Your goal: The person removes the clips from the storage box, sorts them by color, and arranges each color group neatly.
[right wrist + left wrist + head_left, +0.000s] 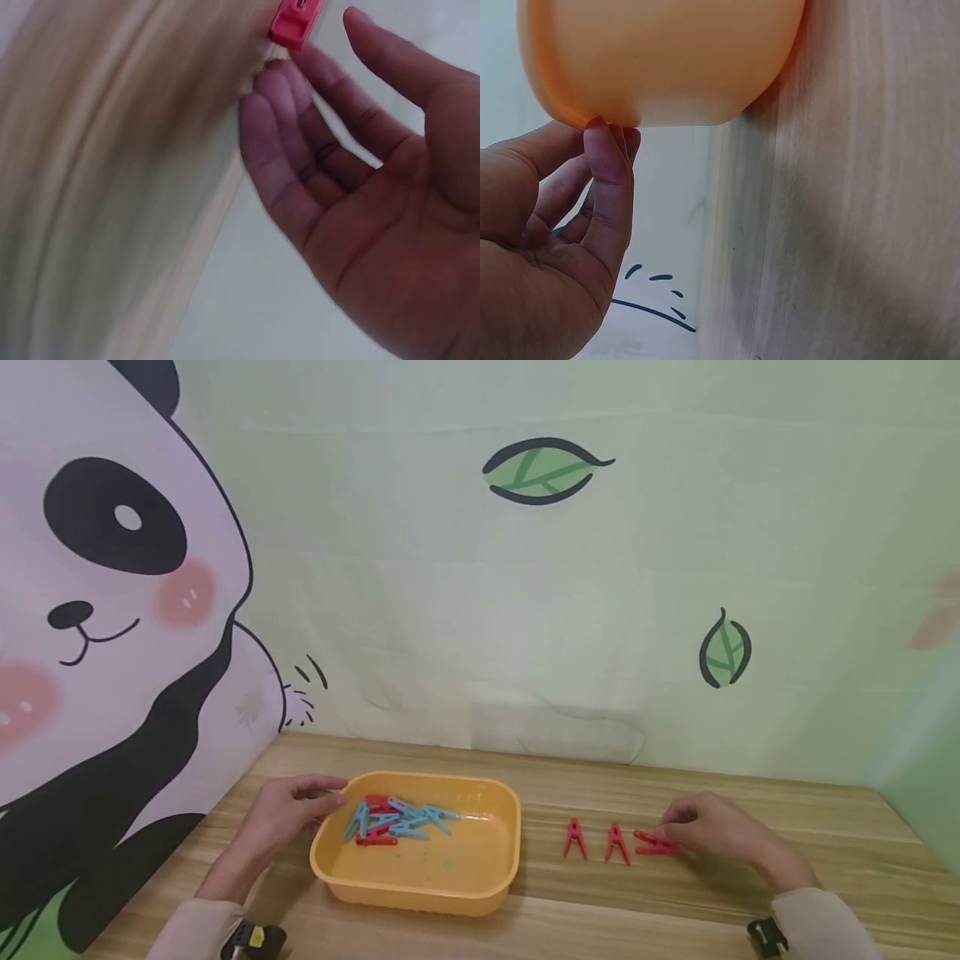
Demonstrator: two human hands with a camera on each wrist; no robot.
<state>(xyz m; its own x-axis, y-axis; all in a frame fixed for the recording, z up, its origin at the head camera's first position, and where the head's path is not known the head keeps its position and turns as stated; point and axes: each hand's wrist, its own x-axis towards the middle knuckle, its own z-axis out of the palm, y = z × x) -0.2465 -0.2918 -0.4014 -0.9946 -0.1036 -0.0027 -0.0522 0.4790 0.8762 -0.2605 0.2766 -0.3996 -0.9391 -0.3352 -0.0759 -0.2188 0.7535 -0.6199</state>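
An orange-yellow plastic basin sits on the table with red and light blue clothespins heaped at its left. My left hand is at the basin's left rim, its thumb and fingertips pinching the edge; the left wrist view shows them against the basin wall. Right of the basin, two red clothespins stand out side by side. Another red clothespin lies sideways at the fingertips of my right hand. In the right wrist view the thumb is apart from that clothespin, and the fingers bend loosely.
The wood-grain table runs back to a pale green wall cloth printed with leaves and a large panda. Dark wrist devices sit at both sleeves.
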